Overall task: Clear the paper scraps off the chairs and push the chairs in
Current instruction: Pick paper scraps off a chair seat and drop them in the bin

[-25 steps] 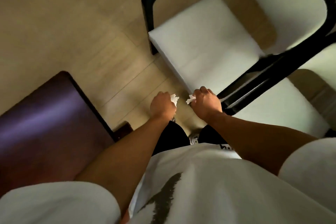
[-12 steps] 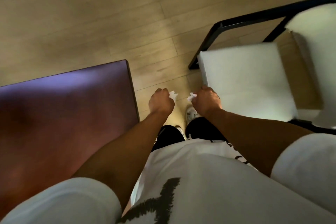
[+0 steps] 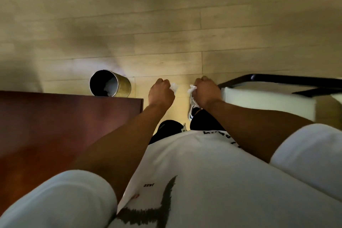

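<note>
My left hand (image 3: 161, 92) is a fist gripping a white paper scrap (image 3: 174, 86) that pokes out on its right side. A second white paper scrap (image 3: 191, 89) sticks out of the left side of my right hand (image 3: 206, 92), also clenched around it. Both fists hang side by side over the wood floor. To the right stands a chair with a white seat cushion (image 3: 266, 101) and a black frame (image 3: 288, 77); my right hand is just left of its seat corner. A round metal bin (image 3: 109, 83) sits on the floor to the left of my left hand, with white paper inside.
A dark red-brown table (image 3: 64, 126) fills the left side, its corner close to my left forearm and just in front of the bin. Pale wood floor (image 3: 166, 33) stretches ahead. My shoe (image 3: 193, 108) shows below my right hand.
The view has swung left: the chair slid toward the right edge, the second chair left the view, and the bin has appeared beyond the table. Both hands still grip their scraps.
</note>
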